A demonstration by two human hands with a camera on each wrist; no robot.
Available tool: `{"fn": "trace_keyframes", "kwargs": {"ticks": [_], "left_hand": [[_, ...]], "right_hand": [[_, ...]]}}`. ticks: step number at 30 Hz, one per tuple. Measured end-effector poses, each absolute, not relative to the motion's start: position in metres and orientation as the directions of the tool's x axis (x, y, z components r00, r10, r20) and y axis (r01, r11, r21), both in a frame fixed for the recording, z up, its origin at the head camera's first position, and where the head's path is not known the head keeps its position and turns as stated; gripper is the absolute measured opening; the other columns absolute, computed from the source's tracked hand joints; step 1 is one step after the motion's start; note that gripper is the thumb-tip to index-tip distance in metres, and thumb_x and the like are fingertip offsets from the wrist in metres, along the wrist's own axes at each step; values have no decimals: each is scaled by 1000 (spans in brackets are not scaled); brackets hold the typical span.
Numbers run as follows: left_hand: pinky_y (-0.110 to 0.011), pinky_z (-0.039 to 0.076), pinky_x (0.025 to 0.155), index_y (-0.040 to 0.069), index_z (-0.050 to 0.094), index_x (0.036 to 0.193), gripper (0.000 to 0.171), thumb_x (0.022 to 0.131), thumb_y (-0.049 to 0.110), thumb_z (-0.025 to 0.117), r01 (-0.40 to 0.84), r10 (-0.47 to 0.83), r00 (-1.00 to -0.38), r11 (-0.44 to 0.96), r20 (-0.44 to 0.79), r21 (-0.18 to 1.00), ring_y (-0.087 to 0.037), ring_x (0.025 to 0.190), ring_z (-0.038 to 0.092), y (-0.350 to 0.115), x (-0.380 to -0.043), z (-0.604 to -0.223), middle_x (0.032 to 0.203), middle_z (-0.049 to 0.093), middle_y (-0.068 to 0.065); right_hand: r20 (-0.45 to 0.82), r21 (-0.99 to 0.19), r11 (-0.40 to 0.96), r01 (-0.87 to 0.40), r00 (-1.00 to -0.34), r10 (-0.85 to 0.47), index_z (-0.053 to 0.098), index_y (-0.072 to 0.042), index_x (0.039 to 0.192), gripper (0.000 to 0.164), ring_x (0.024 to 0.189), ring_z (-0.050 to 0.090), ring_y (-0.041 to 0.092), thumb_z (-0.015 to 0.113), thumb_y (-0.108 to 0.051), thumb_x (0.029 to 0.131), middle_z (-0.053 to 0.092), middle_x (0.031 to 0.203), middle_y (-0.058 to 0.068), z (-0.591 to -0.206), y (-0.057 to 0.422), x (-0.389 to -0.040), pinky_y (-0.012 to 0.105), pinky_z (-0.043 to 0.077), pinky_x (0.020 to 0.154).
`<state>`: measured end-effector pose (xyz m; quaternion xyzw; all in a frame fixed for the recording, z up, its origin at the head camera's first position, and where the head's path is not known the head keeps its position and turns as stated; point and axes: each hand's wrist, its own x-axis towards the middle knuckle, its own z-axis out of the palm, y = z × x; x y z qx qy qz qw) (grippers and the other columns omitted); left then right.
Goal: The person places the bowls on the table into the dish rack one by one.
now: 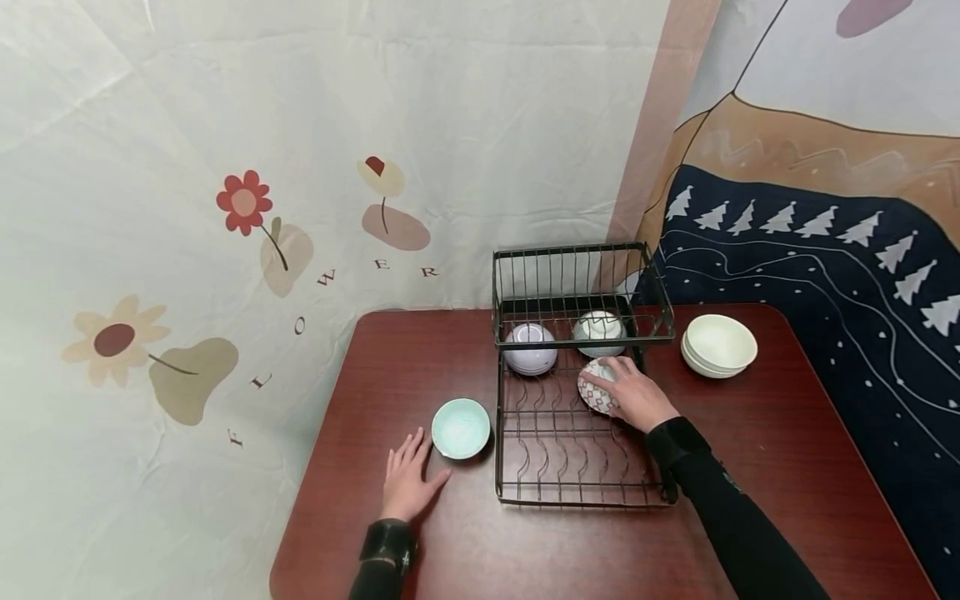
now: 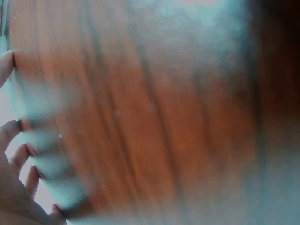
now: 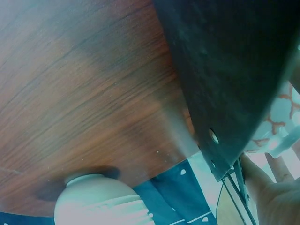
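My right hand (image 1: 633,396) grips a white bowl (image 1: 595,398) with a red diamond pattern, tipped bottom up over the lower tier of a black wire dish rack (image 1: 540,503). The right wrist view shows the fingers (image 3: 255,173) against the patterned bowl (image 3: 274,126); its far side is out of frame. On the table left of the rack lies my left hand (image 1: 408,482), fingers spread, close to a mint-green bowl (image 1: 461,428). Behind the patterned bowl, a lilac bowl (image 1: 530,360) and a grey-white bowl (image 1: 600,329) sit bottom up in the rack.
A stack of cream bowls (image 1: 720,344) stands on the red-brown table (image 1: 750,467), right of the rack. The rack's raised upper tier (image 1: 585,342) overhangs its back part. A printed cloth (image 1: 450,125) hangs behind the table's back edge.
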<state>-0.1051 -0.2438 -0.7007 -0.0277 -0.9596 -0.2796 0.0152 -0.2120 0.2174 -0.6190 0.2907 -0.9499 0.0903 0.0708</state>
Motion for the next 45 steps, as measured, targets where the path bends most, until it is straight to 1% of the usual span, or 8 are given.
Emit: {"fn": "trace_keyframes", "kwargs": {"ticks": [4,11,17,24,28,32,40,45], "left_hand": [[-75,22,133,6,59,159,79,93,43,83,46,43,-999,853,19,519,-48,160,41,-242,-104,-696,171,49,-21],[-77,27,129,6,61,157,78,92,42,85,82,50,-996,855,76,513,-49,156,44,-240,-102,-695,168,53,-23],[-76,24,131,6,59,158,79,93,44,83,68,50,-998,855,47,514,-48,158,42,-240,-103,-696,170,50,-22],[-77,26,129,9,59,159,80,95,52,79,101,55,-993,845,102,525,-48,156,43,-244,-103,-703,169,52,-21],[-78,24,130,7,59,158,80,93,48,82,105,54,-993,828,107,551,-49,157,43,-245,-103,-706,169,51,-22],[-77,20,132,5,59,158,80,91,42,84,78,49,-997,823,67,563,-49,160,40,-247,-105,-707,171,50,-22],[-76,23,131,7,60,158,81,91,45,84,79,50,-996,843,69,532,-48,159,41,-247,-106,-709,171,50,-20],[-77,24,130,8,61,157,81,90,46,85,90,53,-995,849,85,521,-48,158,42,-247,-107,-710,170,51,-20]], "right_hand": [[183,-134,817,-560,-825,-535,64,-16,156,80,143,53,49,95,-5,83,54,157,26,-618,217,-214,50,61,93],[195,-134,810,-570,-817,-543,63,-15,156,80,143,52,51,95,-5,83,55,157,27,-621,218,-217,51,62,95],[201,-115,811,-574,-812,-547,63,-14,157,77,142,52,52,93,-6,86,55,157,28,-624,219,-218,53,60,100],[240,-101,810,-578,-804,-544,64,-13,155,76,140,55,52,93,-5,85,55,155,29,-624,217,-218,55,60,101],[239,-90,812,-577,-804,-545,64,-13,155,75,140,55,52,93,-7,86,55,156,29,-624,216,-217,55,59,103],[235,-81,815,-573,-806,-543,63,-13,156,74,141,54,52,92,-9,88,54,156,29,-624,216,-216,56,59,104],[207,-83,820,-566,-815,-541,61,-12,157,73,143,54,52,90,-9,90,54,158,30,-619,215,-214,57,57,108],[202,-69,823,-564,-816,-542,61,-12,157,73,143,54,51,90,-10,90,54,158,29,-620,216,-215,56,58,107]]}}
